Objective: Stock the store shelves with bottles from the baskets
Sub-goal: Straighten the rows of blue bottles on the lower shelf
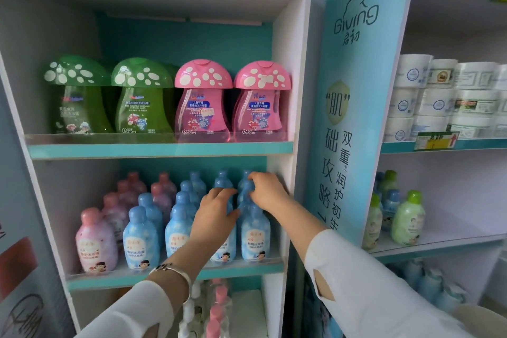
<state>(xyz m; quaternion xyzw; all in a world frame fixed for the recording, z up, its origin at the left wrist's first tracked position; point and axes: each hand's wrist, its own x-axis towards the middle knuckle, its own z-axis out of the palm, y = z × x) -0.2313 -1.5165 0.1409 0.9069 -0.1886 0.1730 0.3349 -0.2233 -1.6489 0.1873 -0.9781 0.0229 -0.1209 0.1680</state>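
Both hands are deep in the lower shelf [109, 281], where the blue bottles [141, 239] stand in tight files from the front lip to the back, beside the pink bottles [96, 244]. The right hand [264, 192] curls its fingers round the top of a rear blue bottle [245, 186] in the rightmost file, close to the side wall. The left hand [216, 211] lies over the next file; I cannot tell whether it grips or only steadies. My worry is a domino fall: a tilted bottle would tip its neighbours, and either forearm could sweep a front bottle off the lip. No basket is in view.
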